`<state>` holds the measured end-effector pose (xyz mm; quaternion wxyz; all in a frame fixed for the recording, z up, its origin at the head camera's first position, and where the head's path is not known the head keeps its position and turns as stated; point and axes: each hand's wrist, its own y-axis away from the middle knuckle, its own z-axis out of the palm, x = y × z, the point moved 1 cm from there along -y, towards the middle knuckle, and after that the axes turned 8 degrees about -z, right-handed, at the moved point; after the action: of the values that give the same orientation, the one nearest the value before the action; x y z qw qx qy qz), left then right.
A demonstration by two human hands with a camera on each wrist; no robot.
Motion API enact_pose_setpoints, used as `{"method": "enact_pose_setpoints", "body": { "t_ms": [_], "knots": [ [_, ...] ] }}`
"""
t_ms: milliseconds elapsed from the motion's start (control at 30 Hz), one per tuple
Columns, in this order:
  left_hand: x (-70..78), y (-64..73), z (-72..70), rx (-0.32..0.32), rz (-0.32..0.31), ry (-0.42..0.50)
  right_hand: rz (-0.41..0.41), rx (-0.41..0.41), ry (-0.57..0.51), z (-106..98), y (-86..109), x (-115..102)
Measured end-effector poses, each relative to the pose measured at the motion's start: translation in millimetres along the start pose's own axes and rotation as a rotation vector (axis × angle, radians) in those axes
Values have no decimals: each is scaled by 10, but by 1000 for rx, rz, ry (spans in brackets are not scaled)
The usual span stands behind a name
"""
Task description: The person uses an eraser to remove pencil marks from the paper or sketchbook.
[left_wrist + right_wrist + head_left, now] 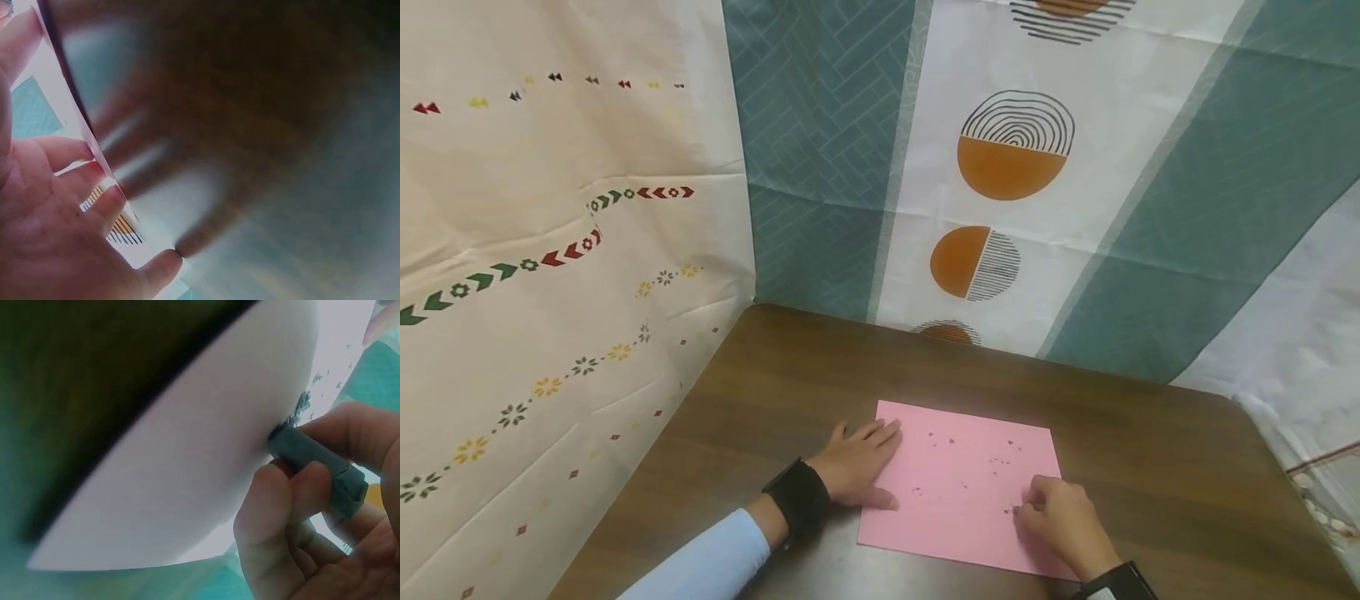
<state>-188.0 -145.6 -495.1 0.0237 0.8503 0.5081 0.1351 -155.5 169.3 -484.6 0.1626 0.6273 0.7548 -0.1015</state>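
A pink sheet (pixel 947 529) lies flat on the table, scattered with small dark crumbs (pixel 952 441). My left hand (pixel 857 467) rests on its left edge with the fingers spread and straight. In the left wrist view, the fingertips (pixel 164 265) touch the surface. Near the sheet's right edge, my right hand (pixel 1063 517) pinches a small grey eraser (pixel 319 462) between thumb and fingers. The eraser's darkened end meets the sheet, with dark crumbs (pixel 303 403) beside it. From the head view, the eraser is mostly hidden by the hand.
The brown wooden table (pixel 790 375) extends around the sheet on all sides. Behind it hangs a green and white patterned curtain (pixel 820 167), and a cream printed cloth (pixel 550 333) hangs along the left. Black bands (pixel 797 496) circle both wrists.
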Motion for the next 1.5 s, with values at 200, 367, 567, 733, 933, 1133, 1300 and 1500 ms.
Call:
{"method": "enact_pose_setpoints", "body": {
  "t_ms": [200, 367, 567, 733, 933, 1133, 1300, 1500],
  "knots": [
    [-22, -2, 37, 7, 12, -14, -38, 47, -13, 34, 28, 28],
    [-12, -8, 48, 10, 23, -32, -47, 96, -100, 34, 64, -39],
    [4, -5, -3, 11, 3, -25, -146, 122, -204, 11, -9, -405],
    [9, 17, -20, 5, -9, -15, -281, 112, -207, 24, -87, -675],
    [-3, 10, 10, 20, -6, -15, -426, 103, -216, 30, -177, -929],
    [-20, -14, 42, 32, -5, -20, -531, 48, -239, 89, -237, -1162],
    [-28, -22, 65, 41, -2, -24, -547, 14, -213, 257, -284, -1211],
    [-41, -20, 72, 54, 4, -26, -482, -36, -141, 445, -330, -1173]
  ]
}}
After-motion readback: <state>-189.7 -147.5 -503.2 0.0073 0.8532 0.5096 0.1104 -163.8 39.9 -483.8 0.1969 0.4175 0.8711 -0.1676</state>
